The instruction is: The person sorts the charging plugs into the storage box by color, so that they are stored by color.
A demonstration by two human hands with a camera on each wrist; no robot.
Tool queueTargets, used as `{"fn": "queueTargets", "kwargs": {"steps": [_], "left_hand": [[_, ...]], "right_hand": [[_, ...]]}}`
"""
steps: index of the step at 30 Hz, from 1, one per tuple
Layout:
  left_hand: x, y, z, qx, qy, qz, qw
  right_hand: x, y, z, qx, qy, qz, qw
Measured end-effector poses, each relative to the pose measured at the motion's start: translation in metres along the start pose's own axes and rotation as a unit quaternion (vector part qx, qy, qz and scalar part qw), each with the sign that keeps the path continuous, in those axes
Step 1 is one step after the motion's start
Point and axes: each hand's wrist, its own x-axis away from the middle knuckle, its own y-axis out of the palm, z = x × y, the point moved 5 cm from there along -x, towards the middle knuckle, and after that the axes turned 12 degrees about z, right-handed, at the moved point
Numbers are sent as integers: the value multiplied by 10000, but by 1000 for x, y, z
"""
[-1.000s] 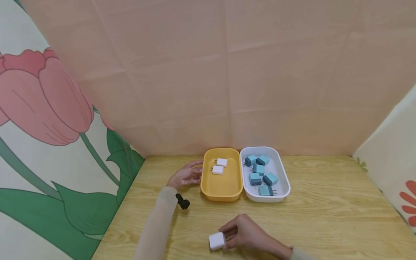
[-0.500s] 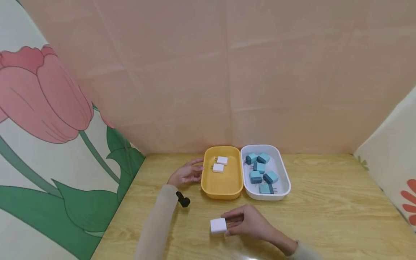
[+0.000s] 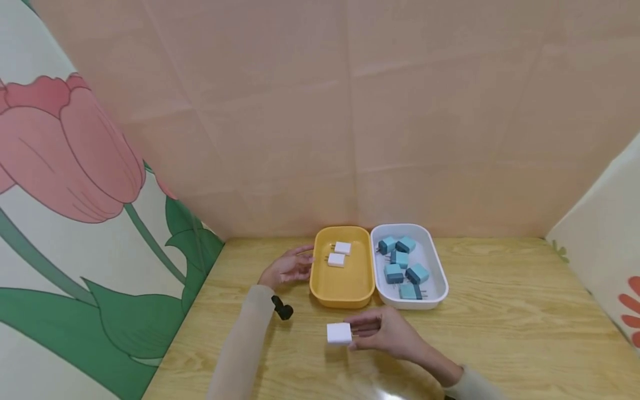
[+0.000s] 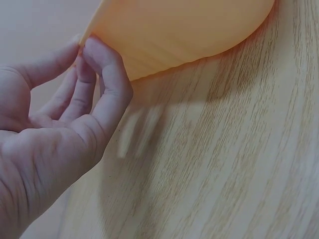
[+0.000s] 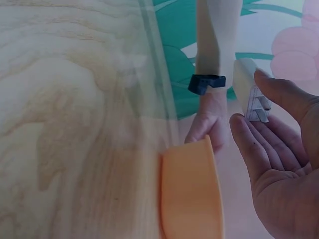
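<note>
My right hand [image 3: 392, 336] pinches a white charger plug [image 3: 339, 333] at its prong end, over the table in front of the trays. In the right wrist view the plug's flat metal prongs [image 5: 262, 109] face the palm, with the thumb on one side and fingers on the other. My left hand [image 4: 65, 114] pinches the rim of a yellow tray [image 4: 189, 35] between thumb and index finger. Two white charger plugs [image 3: 336, 260] lie toward the back of that yellow tray.
Right beside the yellow tray stands a white tray [image 3: 436, 286], holding several teal charger plugs [image 3: 393, 273]. A pinkish-brown cloth backdrop [image 3: 280, 166] rises behind the wooden table [image 3: 500, 311]. A flower-printed panel [image 3: 65, 144] borders the left side.
My right hand has carried the white charger plug away from the table's near side, toward the trays and slightly right. The left hand stays at the yellow tray.
</note>
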Motion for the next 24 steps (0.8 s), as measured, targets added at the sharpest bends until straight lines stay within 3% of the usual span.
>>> {"fn": "queueTargets", "kwargs": {"steps": [14,24], "left_hand": [[10,3,3,-134,62,-176,9997],[5,1,2,-122,88,-49,9999]], "right_hand": [[-9,-9,-22,400,-277,260,9985],[-11,-14,-34,377,-403,278,9981]]}}
